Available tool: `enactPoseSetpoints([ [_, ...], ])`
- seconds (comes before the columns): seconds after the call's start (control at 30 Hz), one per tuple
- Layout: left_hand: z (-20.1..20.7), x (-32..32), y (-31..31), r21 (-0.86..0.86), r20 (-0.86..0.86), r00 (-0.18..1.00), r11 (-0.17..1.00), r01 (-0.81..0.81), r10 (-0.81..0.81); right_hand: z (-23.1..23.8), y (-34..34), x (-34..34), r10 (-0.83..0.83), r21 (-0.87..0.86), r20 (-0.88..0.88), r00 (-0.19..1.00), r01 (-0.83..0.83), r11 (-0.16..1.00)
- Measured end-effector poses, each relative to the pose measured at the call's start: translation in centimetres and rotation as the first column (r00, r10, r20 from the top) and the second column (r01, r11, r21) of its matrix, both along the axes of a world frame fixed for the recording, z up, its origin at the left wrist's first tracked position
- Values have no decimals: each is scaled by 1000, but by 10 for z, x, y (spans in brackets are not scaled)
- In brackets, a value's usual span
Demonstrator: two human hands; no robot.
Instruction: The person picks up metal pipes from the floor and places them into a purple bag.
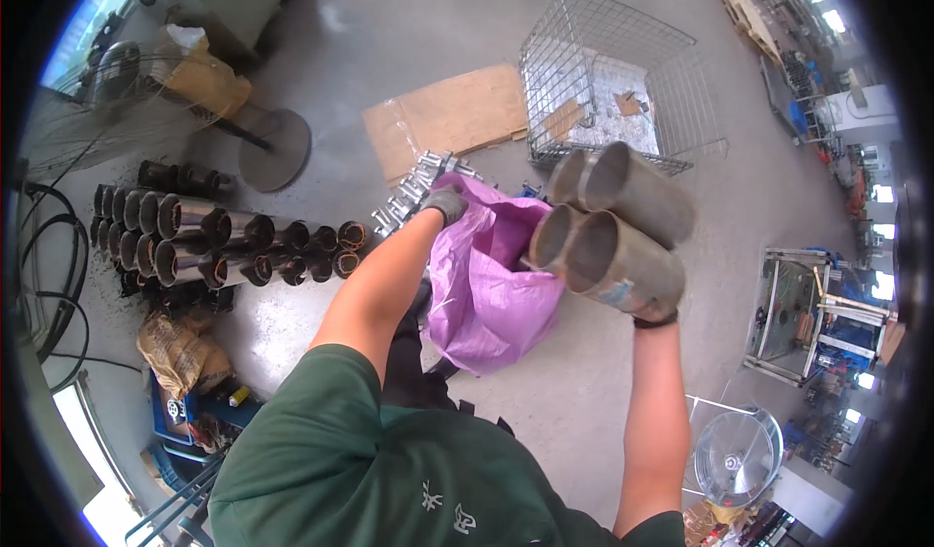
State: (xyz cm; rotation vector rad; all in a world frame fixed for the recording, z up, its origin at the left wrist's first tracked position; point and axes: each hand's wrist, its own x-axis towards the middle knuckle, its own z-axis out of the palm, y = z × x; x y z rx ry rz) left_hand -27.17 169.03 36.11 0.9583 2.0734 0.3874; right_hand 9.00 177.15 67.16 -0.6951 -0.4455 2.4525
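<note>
My left hand (448, 204), in a grey glove, is closed on the rim of a purple woven sack (491, 318). The sack's mouth gapes toward the right. Several short, wide metal tubes (637, 270) are bunched together in the air at the sack's right side, open ends facing the sack. From below, my right hand (657, 323) reaches up behind the bunch and bears it; only its dark glove cuff shows, the fingers being hidden by the tubes. The lower left tube overlaps the sack's edge in view. Inside the sack, the contents are too dark to make out.
Shiny bolt-like metal parts (413, 192) lie beyond my left hand. Stacked dark-ended tubes (195, 240) fill the floor at left. Ahead are a flat cardboard sheet (457, 109) and a wire cage (608, 41). A fan (736, 457) and a metal frame (788, 313) stand at right.
</note>
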Motion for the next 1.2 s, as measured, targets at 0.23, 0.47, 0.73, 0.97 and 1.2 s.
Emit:
enactPoseSetpoints([
  [0.23,10,-41,40,-408,345,931,875,260,-116,-142,41,-62,-5,42,258,966,-6,999],
  [0.47,87,-38,-43,136,290,801,851,507,-523,-215,42,-65,16,-25,344,939,-8,1000],
  [0.73,157,-20,-147,267,210,935,937,225,-285,-192,-6,-86,496,-474,524,693,-247,845],
  [0.97,189,2,-152,301,323,922,946,116,-216,-190,-71,-33,730,-545,673,-121,-749,378],
  [1.2,254,13,-171,620,152,780,673,403,-607,-232,-95,-7,646,-395,756,110,-710,583],
])
